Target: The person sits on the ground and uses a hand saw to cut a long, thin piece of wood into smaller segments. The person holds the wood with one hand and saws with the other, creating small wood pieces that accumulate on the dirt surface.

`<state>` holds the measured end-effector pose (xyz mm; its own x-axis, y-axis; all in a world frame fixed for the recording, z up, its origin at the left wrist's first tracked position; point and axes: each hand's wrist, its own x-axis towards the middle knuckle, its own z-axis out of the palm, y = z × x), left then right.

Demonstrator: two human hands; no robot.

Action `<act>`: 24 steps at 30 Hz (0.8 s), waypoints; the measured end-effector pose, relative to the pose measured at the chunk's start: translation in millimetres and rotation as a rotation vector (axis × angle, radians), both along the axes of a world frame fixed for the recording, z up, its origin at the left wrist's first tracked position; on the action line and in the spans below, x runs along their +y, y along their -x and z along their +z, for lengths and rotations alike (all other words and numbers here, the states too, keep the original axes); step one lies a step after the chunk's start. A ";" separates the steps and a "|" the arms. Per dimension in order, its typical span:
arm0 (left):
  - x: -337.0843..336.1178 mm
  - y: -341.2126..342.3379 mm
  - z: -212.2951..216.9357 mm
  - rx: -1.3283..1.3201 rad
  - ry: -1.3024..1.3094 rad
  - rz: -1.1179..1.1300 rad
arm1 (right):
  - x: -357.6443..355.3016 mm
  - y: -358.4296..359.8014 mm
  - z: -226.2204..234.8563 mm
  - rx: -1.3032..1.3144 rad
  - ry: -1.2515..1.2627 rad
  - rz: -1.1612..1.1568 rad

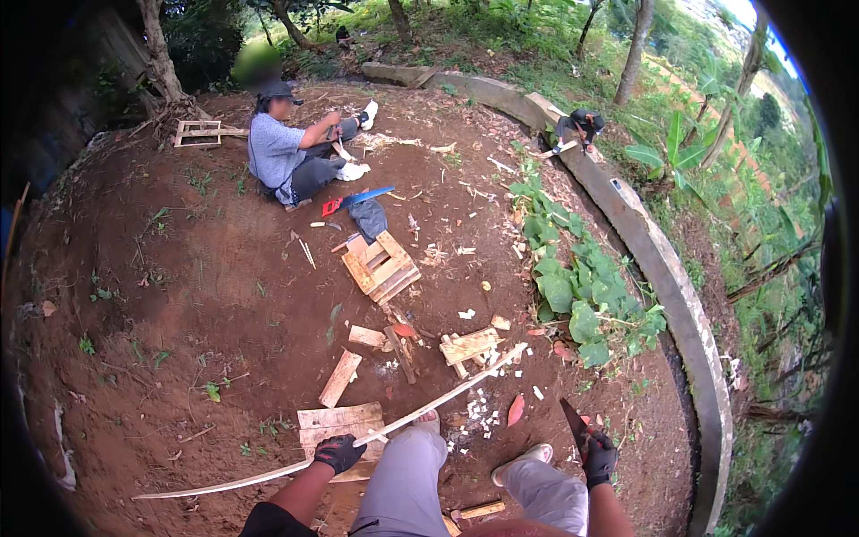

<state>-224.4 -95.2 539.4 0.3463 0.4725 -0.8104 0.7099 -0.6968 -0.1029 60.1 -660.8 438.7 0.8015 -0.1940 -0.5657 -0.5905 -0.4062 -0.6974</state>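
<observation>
My left hand (338, 454), in a black fingerless-looking glove, is closed around a long thin strip of wood (470, 383). The strip runs from the lower left up to the right, passing by my left knee. On my right side, my right hand (601, 458), also gloved, grips a machete (573, 418) with its dark blade pointing forward and up. Beneath my left hand lies a wide wooden board (335, 422). Near the strip's far part stands a small wooden block stool (472, 346), with pale wood chips (480, 413) scattered on the soil between my feet.
Wood pieces (340, 378) lie ahead, beyond them a slatted wooden stool (382, 268) and a handsaw (358, 200). One person (291, 148) sits on the ground handling wood; another (582, 128) bends at the concrete channel wall (667, 242). Leafy vines (573, 277) grow beside it.
</observation>
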 end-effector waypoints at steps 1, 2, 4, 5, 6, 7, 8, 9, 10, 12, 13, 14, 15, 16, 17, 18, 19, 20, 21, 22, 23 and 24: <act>-4.0 5.8 9.3 0.051 0.057 0.043 | -29.6 11.8 -9.1 -0.039 -0.028 -0.042; -7.3 18.6 16.1 0.086 0.068 0.054 | -60.7 26.4 -15.4 -0.074 -0.060 -0.080; -10.8 44.9 22.7 0.148 0.089 0.075 | -126.8 58.4 -24.5 -0.005 0.084 0.016; -12.6 55.2 31.9 0.157 0.110 0.070 | -168.6 77.2 -43.0 -0.071 0.210 0.125; -12.6 67.8 42.2 0.169 0.118 0.067 | -184.1 89.5 -33.9 0.106 0.157 0.028; -6.9 92.5 38.1 0.198 0.121 0.049 | -171.7 91.5 6.5 0.422 0.030 -0.171; 1.3 102.3 32.6 0.187 0.144 0.024 | -176.8 93.5 34.6 0.564 0.452 0.299; 8.9 105.7 27.2 0.172 0.177 -0.007 | -192.6 108.5 34.4 0.577 0.687 0.418; 12.7 108.9 30.9 0.171 0.200 -0.032 | -188.7 121.5 53.6 0.603 0.743 0.452; 31.4 100.7 39.0 0.172 0.199 -0.004 | -167.4 122.3 84.1 0.580 0.696 0.389; 35.6 98.9 43.3 0.145 0.179 -0.015 | -150.1 124.1 102.1 0.554 0.680 0.366; 43.2 96.2 48.2 0.119 0.160 -0.031 | -131.1 122.8 118.2 0.518 0.662 0.350; 58.3 94.8 41.3 0.102 0.206 -0.032 | -112.4 119.1 134.6 0.475 0.649 0.344; 73.5 88.6 36.8 0.109 0.185 -0.027 | -96.7 124.3 151.8 0.442 0.634 0.341; 85.2 78.8 31.3 0.116 0.163 -0.027 | -77.2 120.0 166.3 0.403 0.624 0.340; 92.1 81.3 22.9 0.134 0.153 -0.042 | -62.4 124.8 186.0 0.381 0.635 0.339; 100.5 62.3 32.5 0.122 0.233 0.010 | -50.9 135.0 207.7 0.371 0.649 0.325; 118.8 54.0 53.7 0.127 0.285 0.072 | -32.6 144.6 225.4 0.386 0.656 0.336; 139.6 63.6 41.9 0.105 0.311 0.209 | -13.0 149.1 245.1 0.415 0.670 0.363; 154.3 60.5 43.3 0.107 0.334 0.335 | 5.9 154.3 274.5 0.469 0.701 0.383; 162.1 46.3 57.7 0.137 0.358 0.402 | 26.5 156.7 307.6 0.536 0.731 0.399; 177.9 35.5 66.7 0.144 0.331 0.228 | 41.6 161.9 335.6 0.593 0.731 0.409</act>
